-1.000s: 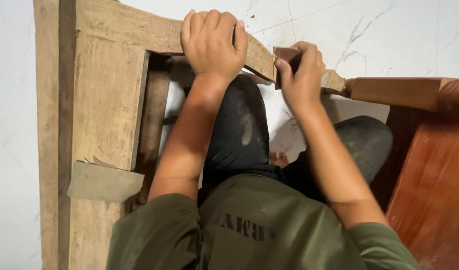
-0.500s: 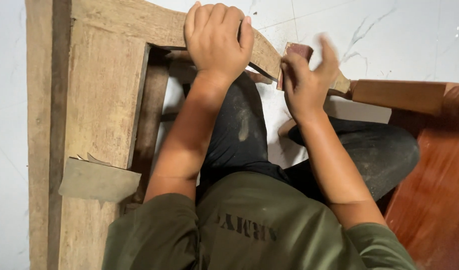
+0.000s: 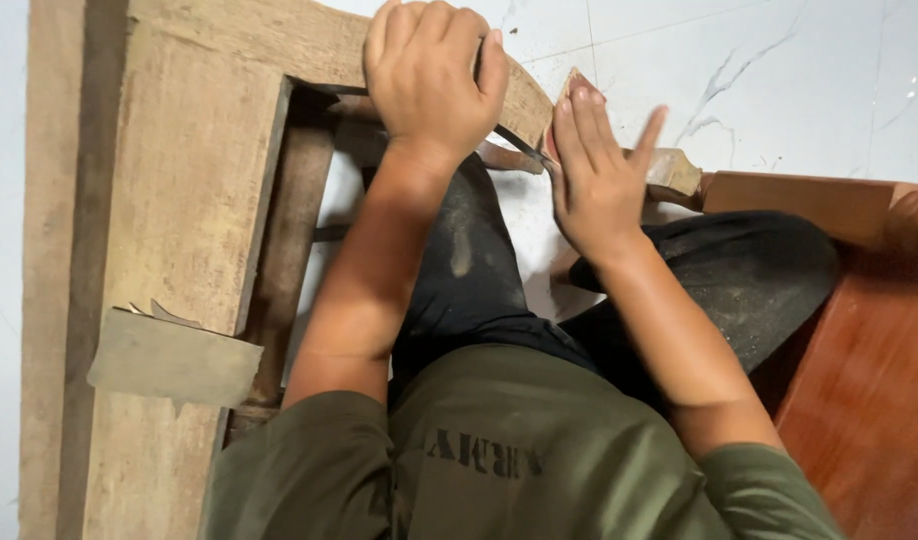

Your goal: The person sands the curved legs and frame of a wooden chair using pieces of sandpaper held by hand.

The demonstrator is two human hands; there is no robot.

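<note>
The curved wooden rail [image 3: 279, 38] is what I have in hand. It lies across the far side of my lap, and its long axis runs from the corner of the frame beyond my left hand [image 3: 424, 80], sloping down to the right, to a blunt end [image 3: 674, 175] just past my right hand [image 3: 594, 170]. My left hand is closed over the rail, fingers curled across its top and knuckles up, pinning it. My right hand is flat, the four fingers pressed together and the thumb spread wide. They lie against a reddish-brown piece of sandpaper [image 3: 571, 88] that stands on edge against the rail's near face, its tip pointing away from me. I cannot tell how much of the sheet is under my palm. I judge this to be rubbing down the rail's edge close to its free end. The next stroke calls for even pressure along the curve, following the rail's line rather than crossing it, with the left hand bracing just beside the rubbed spot. Under my forearms is my knee in black trousers [image 3: 469, 260]. Left of my left hand, well apart, a second grey scrap of sandpaper [image 3: 174, 360] rests on the frame's broad raw plank [image 3: 179, 180]. Right of my right hand a polished red-brown panel [image 3: 869, 360] lies on the white marble floor [image 3: 779, 70].
</note>
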